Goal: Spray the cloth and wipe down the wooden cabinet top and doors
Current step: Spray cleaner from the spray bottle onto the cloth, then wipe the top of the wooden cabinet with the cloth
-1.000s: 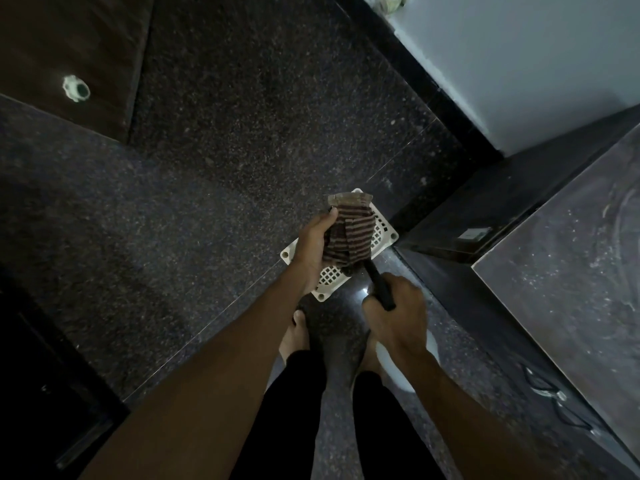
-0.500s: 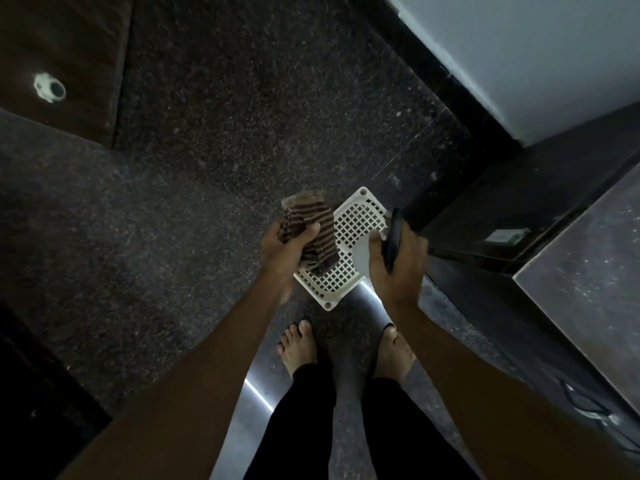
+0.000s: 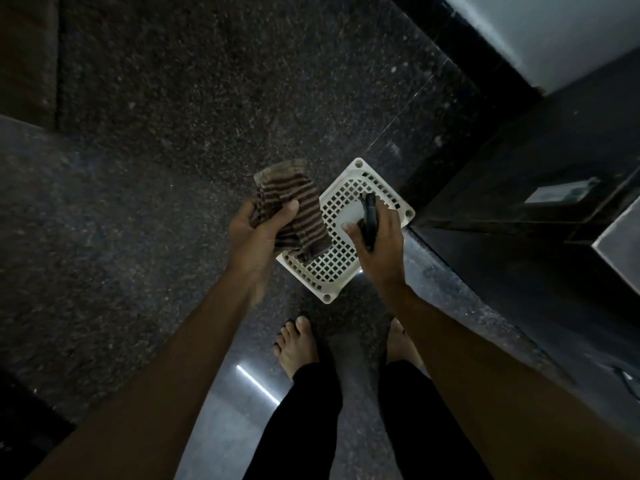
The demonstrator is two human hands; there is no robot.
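Gripping the striped cloth (image 3: 294, 202), the left hand (image 3: 259, 226) is hovering above a white grid (image 3: 332, 271) on the floor (image 3: 173, 168). The right hand (image 3: 381, 237) is clutching the spray bottle (image 3: 370, 220) just beside it.

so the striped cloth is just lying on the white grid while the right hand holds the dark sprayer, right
Not quite: the head view shows the left hand gripping the striped cloth above the white grid. The right hand does hold the dark sprayer.

Left grip (image 3: 258, 230), right grip (image 3: 381, 239): both clenched.
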